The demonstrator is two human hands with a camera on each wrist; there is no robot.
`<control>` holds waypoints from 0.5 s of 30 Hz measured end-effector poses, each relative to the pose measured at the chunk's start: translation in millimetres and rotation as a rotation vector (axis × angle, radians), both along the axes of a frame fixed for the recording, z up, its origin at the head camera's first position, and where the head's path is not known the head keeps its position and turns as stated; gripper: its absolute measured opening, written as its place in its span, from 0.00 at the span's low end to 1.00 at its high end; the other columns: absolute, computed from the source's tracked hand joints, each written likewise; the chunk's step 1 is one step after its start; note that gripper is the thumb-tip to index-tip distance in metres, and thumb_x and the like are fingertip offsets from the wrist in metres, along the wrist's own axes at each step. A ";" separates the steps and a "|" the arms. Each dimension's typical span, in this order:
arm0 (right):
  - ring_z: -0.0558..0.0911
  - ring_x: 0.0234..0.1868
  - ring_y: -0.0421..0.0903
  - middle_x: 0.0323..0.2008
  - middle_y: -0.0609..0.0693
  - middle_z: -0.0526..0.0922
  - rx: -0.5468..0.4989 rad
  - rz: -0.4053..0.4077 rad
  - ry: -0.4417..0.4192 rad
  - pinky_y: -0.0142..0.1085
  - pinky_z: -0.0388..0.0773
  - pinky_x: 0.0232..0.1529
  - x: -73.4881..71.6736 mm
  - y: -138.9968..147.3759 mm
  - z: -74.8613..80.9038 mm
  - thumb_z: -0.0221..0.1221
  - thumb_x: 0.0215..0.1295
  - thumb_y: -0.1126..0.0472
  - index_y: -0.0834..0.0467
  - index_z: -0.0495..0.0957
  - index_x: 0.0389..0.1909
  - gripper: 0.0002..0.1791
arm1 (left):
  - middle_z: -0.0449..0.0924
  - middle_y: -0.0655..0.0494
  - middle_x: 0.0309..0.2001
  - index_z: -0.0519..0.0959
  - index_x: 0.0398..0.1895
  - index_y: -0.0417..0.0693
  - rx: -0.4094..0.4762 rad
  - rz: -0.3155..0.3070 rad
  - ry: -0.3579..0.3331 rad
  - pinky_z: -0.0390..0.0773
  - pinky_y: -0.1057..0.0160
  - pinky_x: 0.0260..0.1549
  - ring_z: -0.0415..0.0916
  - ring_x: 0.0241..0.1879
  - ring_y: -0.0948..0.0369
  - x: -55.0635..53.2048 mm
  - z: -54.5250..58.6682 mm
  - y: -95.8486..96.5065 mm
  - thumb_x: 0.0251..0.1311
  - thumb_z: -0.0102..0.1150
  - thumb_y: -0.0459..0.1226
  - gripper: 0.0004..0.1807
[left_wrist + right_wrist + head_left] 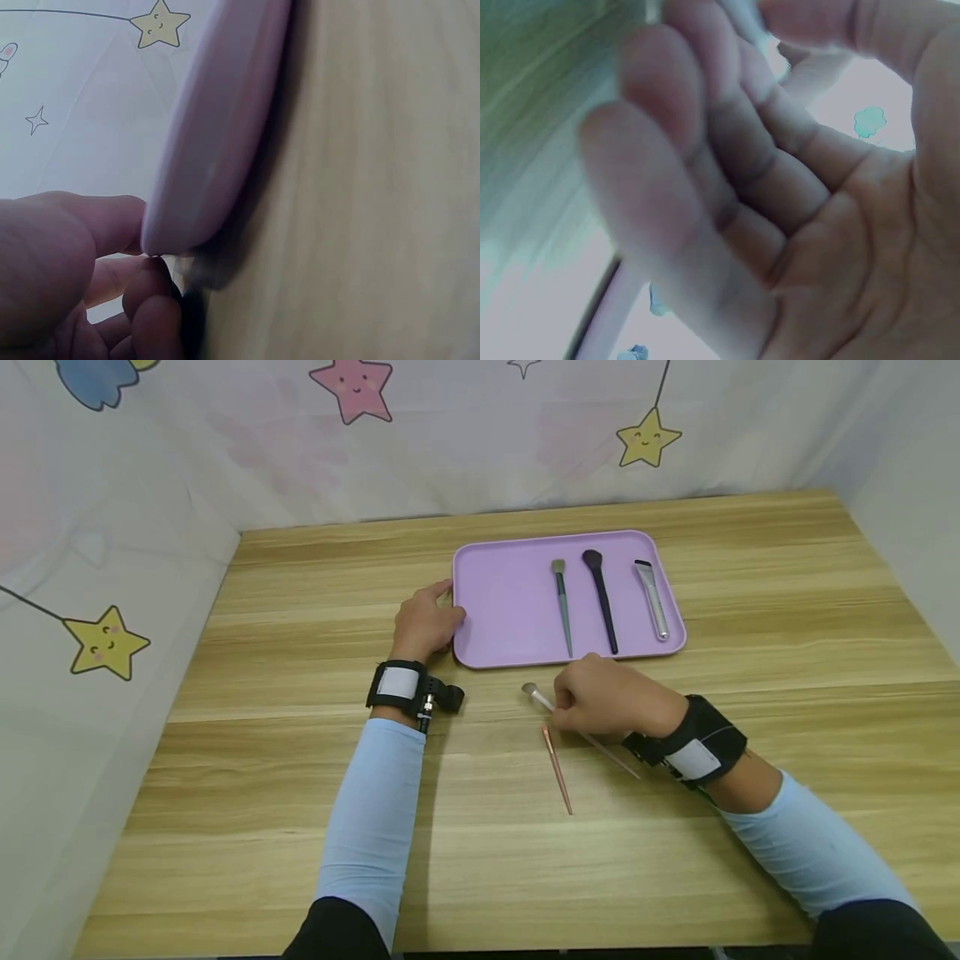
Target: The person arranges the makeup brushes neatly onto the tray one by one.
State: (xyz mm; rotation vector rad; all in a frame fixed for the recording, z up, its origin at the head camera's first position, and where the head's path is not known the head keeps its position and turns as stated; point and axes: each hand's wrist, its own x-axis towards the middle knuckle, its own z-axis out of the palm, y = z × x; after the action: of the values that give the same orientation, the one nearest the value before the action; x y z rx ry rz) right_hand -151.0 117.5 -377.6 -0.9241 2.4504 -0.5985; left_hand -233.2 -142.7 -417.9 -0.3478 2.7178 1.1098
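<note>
My left hand [426,625] grips the left rim of a lilac tray [506,610], thumb on one side of the edge and curled fingers at the other. The tray wall [214,142] stands large in the left wrist view. In front of the tray, my right hand [611,697] pinches a pale-handled makeup brush [537,694] that slants across the table, its middle hidden by the fingers. A slim rose-gold makeup brush [557,770] lies just left of that hand. The right wrist view has curled fingers [660,195], with a silvery bit of the held brush near the thumb.
On the tray's right half lie a green makeup brush [563,607], a black makeup brush [602,602] and a silver flat-headed makeup brush [654,600]. The wooden table [300,760] meets a star-printed cloth [480,460] at the back and left.
</note>
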 end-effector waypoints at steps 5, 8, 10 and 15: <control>0.74 0.19 0.40 0.19 0.43 0.78 -0.068 -0.051 -0.008 0.36 0.74 0.22 -2.5 -0.2 -0.3 0.65 0.59 0.59 0.55 0.82 0.24 0.06 | 0.78 0.44 0.57 0.69 0.75 0.58 -0.006 -0.004 0.002 0.75 0.65 0.18 0.77 0.20 0.61 0.2 1.5 0.4 0.63 0.56 0.42 0.33; 0.73 0.19 0.40 0.18 0.44 0.77 -0.093 -0.072 0.005 0.36 0.73 0.22 -3.4 -0.5 0.0 0.64 0.59 0.60 0.56 0.82 0.26 0.05 | 0.77 0.44 0.58 0.69 0.75 0.58 -0.012 -0.007 0.002 0.75 0.65 0.19 0.77 0.21 0.60 0.5 2.0 0.4 0.63 0.56 0.42 0.33; 0.73 0.19 0.40 0.18 0.44 0.77 -0.105 -0.085 0.015 0.36 0.73 0.23 -4.1 -1.0 -0.3 0.64 0.59 0.61 0.57 0.82 0.27 0.04 | 0.77 0.44 0.58 0.69 0.75 0.58 -0.014 -0.007 0.004 0.74 0.65 0.19 0.77 0.21 0.60 0.6 1.3 0.3 0.63 0.56 0.42 0.33; 0.74 0.21 0.41 0.21 0.44 0.78 -0.126 -0.121 0.030 0.36 0.74 0.24 -4.9 -1.3 -0.1 0.64 0.58 0.61 0.59 0.82 0.30 0.04 | 0.78 0.44 0.57 0.69 0.74 0.57 -0.012 -0.006 0.013 0.74 0.65 0.18 0.77 0.20 0.60 0.9 1.1 0.2 0.62 0.56 0.42 0.33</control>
State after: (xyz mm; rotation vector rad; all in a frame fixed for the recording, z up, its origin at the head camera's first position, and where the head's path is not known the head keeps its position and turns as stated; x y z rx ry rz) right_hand -155.9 116.2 -377.7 -0.8419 2.5330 -0.7939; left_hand -232.3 -142.5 -416.8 -0.3352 2.7359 1.0989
